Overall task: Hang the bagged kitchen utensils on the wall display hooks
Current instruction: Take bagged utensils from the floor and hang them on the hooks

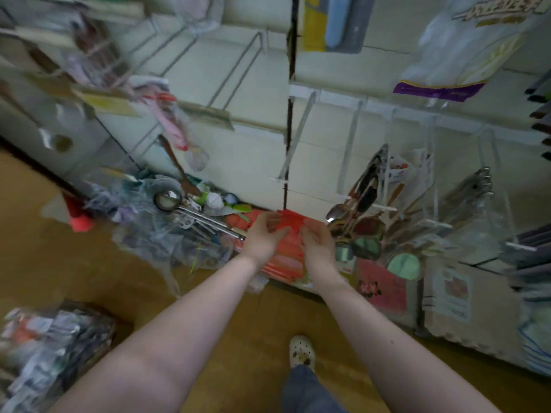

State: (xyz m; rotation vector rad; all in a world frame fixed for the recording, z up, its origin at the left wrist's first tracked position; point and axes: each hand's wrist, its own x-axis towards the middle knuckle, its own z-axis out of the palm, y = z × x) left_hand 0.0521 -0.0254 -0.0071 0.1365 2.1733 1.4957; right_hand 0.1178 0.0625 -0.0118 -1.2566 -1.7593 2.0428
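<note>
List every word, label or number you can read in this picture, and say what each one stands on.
Nothing here reads clearly.
Gold lettering on the white plastic bag, top right: blurred, unreadable.
Dark print on the white label of the brown cardboard box: too blurred to read.
On the flat red packet, gripped by the left hand and right hand: no legible print.

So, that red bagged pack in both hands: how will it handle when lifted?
The red bagged pack looks long and flat, so it probably dangles rather than sitting level. The left hand and right hand hold only its top end, suggesting it is light. Its sheen hints at slippery film.
</note>
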